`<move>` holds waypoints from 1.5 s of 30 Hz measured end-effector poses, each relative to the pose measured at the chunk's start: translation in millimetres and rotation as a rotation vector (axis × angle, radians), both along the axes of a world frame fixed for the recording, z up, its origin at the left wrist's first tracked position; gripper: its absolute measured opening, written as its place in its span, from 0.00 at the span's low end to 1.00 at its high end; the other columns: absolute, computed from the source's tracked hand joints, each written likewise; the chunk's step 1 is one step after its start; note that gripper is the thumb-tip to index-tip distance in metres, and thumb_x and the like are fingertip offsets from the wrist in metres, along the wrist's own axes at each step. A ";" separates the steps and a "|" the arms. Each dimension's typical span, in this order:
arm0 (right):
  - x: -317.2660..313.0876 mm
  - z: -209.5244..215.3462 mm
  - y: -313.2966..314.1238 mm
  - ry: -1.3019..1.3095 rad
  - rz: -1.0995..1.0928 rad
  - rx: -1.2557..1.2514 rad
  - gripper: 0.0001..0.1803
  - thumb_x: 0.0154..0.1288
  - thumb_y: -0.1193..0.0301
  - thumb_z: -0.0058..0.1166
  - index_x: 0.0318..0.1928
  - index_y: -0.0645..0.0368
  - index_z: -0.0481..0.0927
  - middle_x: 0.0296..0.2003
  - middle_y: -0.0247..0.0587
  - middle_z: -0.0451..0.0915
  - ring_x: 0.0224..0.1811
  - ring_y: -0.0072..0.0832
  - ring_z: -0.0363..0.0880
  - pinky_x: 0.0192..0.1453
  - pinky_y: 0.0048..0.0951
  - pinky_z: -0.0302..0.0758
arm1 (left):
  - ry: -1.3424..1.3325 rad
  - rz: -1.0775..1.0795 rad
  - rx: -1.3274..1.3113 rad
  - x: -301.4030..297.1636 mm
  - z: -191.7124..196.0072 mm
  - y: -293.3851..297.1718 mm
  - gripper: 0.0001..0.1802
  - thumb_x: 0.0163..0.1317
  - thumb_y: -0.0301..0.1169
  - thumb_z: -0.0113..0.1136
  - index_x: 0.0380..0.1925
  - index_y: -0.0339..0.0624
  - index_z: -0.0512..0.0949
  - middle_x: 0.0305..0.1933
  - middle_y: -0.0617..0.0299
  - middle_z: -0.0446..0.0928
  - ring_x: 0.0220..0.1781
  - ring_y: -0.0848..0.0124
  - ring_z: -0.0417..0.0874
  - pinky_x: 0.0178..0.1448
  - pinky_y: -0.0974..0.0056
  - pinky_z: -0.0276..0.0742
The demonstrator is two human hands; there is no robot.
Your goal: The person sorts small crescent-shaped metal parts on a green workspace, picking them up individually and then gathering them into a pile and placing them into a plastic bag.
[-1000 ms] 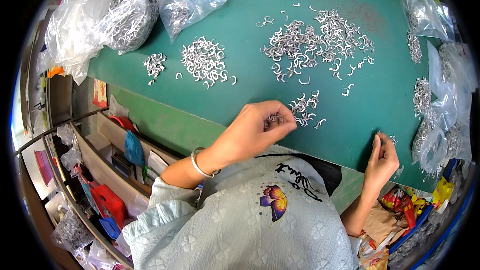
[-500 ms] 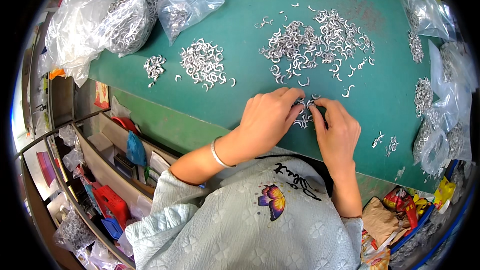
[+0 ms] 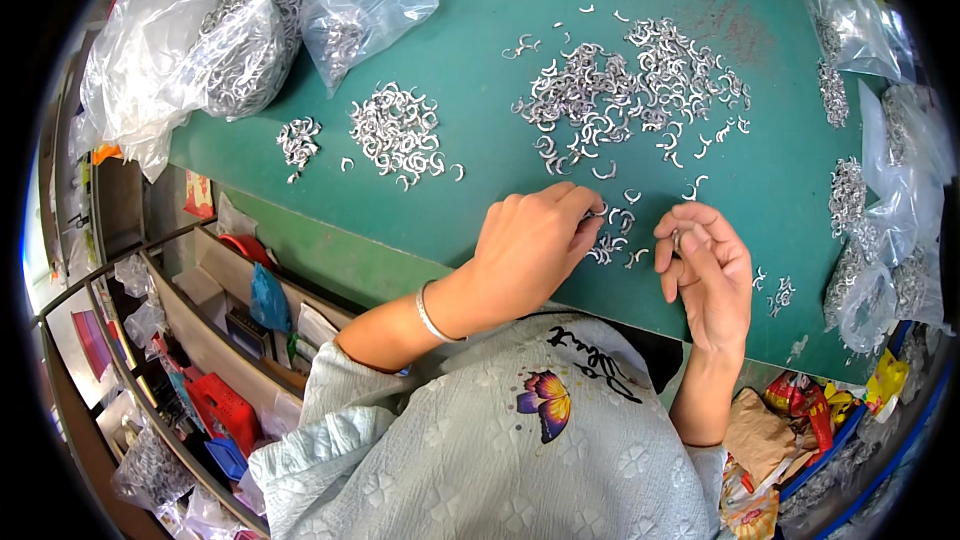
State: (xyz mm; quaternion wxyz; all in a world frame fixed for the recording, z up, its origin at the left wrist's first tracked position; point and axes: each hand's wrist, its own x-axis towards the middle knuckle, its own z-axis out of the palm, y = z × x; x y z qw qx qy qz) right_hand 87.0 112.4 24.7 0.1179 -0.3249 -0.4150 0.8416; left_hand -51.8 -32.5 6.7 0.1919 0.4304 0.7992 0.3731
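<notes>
Clock centred on the small cluster of curved metal pieces (image 3: 605, 250), which lies on the green tabletop (image 3: 480, 215) between both hands. Left hand (image 3: 535, 240) at 9 o'clock: fingers narrow, thumb and index tips together at the cluster's edge; palm hidden, so can't tell if anything's gripped. Right hand (image 3: 715, 275) just past 3 o'clock, raised, fingers curled, holding a curved metal piece (image 3: 677, 240) near the fingertips; can't tell if there's more behind it. Large pile (image 3: 585, 90) at 12, medium pile (image 3: 395, 130) at 10, a few loose pieces (image 3: 782, 295) near 4.

Handling, as judged: pieces look hooked and likely snag, so pick from the loose outer edge, one by one, tips only. Left tips best kept low, steadying neighbours without covering them. Right pinch firm but light, turning the piece into view. Forearms should clear the piles; a brushed sleeve could mix them.
</notes>
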 end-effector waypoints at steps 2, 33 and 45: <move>-4.6 -2.5 1.7 -0.086 0.082 0.257 0.08 0.67 0.79 0.54 0.46 0.66 0.79 0.34 0.33 0.74 0.28 0.17 0.69 0.24 0.16 0.62 | -0.012 0.002 -0.020 -0.8 1.0 0.2 0.07 0.55 0.26 0.66 0.33 0.40 0.80 0.26 0.57 0.78 0.20 0.62 0.76 0.25 0.59 0.70; -9.1 -6.0 -21.7 -0.307 0.358 1.306 0.08 0.52 0.78 0.67 0.34 0.59 0.82 0.24 0.40 0.71 0.19 0.31 0.69 0.24 0.31 0.66 | -0.305 0.072 0.151 -12.1 -0.2 -18.1 0.06 0.65 0.24 0.57 0.40 0.36 0.80 0.24 0.59 0.74 0.20 0.73 0.70 0.26 0.66 0.66; -5.1 3.2 -19.3 -0.349 0.250 1.241 0.07 0.53 0.80 0.65 0.34 0.60 0.83 0.21 0.39 0.66 0.18 0.28 0.63 0.23 0.30 0.61 | -0.100 0.000 0.016 -8.3 -2.6 -3.8 0.07 0.56 0.27 0.67 0.34 0.39 0.81 0.21 0.58 0.74 0.17 0.69 0.71 0.24 0.65 0.66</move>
